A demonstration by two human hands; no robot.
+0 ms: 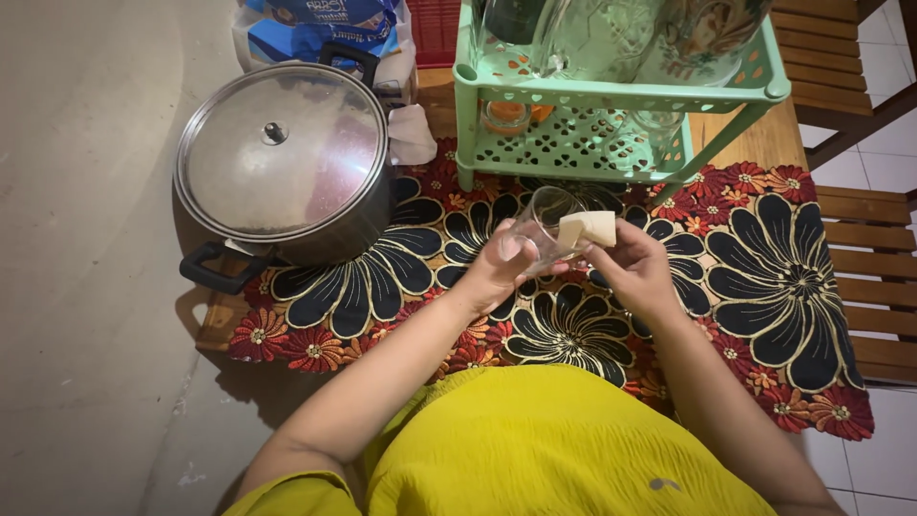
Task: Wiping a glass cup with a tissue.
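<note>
Holding, head view: left hand (499, 263) wraps its fingers round a clear drinking glass (542, 222), tilted with the mouth up and away, so the inside faces the other hand
Right hand (635, 268): fingers pinched on a pale folded cloth (587, 228), pressed to the glass's side; a wiping grip, it seems
Glass's place: raised above the red-and-black flowered table mat (783, 277), clear of it
Nearby: lidded steel cooking pot (287, 162) to the left; mint-green plastic rack (611, 105) just behind, glassware on its shelves

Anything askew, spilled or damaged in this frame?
Nothing stands out. The left hand holds a clear drinking glass tilted on its side; the right hand presses a folded pale cloth to its rim. The lidded steel pot and the green plastic rack sit upright on the floral mat. No spill visible.
</note>
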